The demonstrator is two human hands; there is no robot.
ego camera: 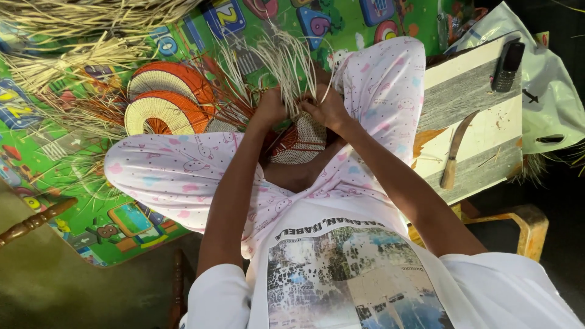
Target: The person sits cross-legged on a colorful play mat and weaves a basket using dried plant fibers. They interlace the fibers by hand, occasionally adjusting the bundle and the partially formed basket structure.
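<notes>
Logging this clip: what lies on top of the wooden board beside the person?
On the board lie a knife with a wooden handle and a dark phone. The board's underside and whatever it covers are hidden.

A single head-worn camera looks steeply down from close above the seated person's chest and lap. It faces forward over the pink-patterned trouser knees (183,170) to the colourful printed play mat (36,152) far and left. The pale wooden board (481,116) edges in at the right, and no second view overlaps.
</notes>
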